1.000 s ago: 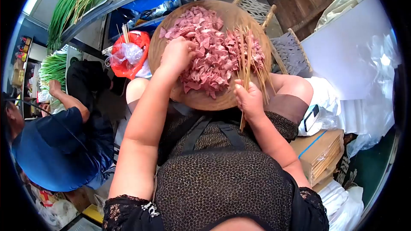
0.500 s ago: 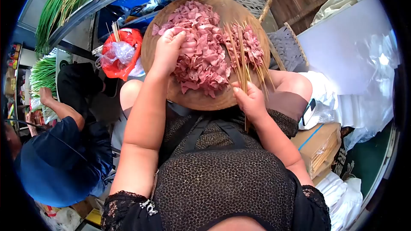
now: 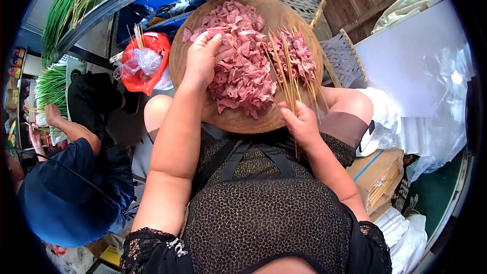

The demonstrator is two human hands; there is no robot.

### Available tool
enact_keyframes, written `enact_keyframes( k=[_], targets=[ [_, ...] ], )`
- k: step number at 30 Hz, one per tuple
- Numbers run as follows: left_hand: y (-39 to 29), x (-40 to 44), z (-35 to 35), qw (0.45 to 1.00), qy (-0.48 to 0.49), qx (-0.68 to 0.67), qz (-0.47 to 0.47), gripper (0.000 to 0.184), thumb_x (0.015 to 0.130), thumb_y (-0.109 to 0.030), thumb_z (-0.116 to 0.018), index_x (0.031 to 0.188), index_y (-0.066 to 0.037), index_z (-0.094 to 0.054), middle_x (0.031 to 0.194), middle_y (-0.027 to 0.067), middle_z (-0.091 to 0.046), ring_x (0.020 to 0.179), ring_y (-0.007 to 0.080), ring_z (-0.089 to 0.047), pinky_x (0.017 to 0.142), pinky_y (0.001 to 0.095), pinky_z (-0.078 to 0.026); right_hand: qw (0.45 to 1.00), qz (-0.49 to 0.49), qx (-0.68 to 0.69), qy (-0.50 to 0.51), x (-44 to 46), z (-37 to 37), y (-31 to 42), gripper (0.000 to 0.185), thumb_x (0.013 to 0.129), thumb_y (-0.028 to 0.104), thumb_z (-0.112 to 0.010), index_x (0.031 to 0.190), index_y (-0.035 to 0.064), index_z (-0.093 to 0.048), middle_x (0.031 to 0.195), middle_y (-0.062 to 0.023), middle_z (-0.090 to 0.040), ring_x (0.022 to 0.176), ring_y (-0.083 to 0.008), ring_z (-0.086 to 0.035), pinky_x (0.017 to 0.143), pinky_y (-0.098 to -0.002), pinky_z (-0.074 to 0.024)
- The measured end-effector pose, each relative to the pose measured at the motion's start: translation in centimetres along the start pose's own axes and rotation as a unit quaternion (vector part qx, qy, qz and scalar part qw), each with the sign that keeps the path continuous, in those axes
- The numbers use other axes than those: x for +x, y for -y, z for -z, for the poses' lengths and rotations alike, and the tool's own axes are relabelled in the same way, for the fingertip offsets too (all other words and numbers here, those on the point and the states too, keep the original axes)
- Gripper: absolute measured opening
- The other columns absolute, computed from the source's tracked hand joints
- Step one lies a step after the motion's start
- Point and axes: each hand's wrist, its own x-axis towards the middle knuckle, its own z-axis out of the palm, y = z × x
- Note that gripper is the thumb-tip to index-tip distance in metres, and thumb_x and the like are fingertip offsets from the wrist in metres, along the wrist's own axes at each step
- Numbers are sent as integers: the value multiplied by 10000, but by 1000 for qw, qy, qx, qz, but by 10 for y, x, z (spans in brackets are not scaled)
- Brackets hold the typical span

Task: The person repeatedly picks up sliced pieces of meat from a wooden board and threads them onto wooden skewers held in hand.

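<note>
A round wooden board rests across my lap, with a large heap of sliced raw meat on it. At the heap's left side, my left hand is closed in a pinch on a slice of meat, mostly hidden by the fingers. My right hand is wrapped round a bundle of thin bamboo skewers at the board's near right edge. The skewers point away from me, fanning beside the heap. Threaded meat skewers lie on the board's right side.
A red plastic bag with sticks standing in it is left of the board. A co-worker in dark blue sits at left, one hand by green stalks. Woven stools stand beyond the board; a cardboard box sits at right.
The fingers of my left hand have shifted at the meat heap, thumb and forefinger now reaching further out. My right hand keeps its hold on the skewers. The view has shifted slightly.
</note>
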Motion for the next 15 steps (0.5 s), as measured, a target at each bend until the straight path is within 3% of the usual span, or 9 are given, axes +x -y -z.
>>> enact_keyframes(
  k=[6,15],
  targets=[
    [3,1,3,1000,-11,3,-16,160,906,-111,-488,1043,-41,-530,930,45,-592,815,140,-602,719,278,-533,1000,-5,-24,7,-2,2,2,182,856,119,-568,995,3,-589,800,27,-563,705,-42,-497,653,-193,-420],
    [-3,-4,3,998,1,-68,12,139,891,-78,-500,1015,-22,-532,901,75,-610,821,175,-616,706,292,-537,999,21,-27,-17,-5,1,1,183,860,113,-561,998,-2,-593,807,21,-565,725,-47,-501,673,-204,-426]
  ],
)
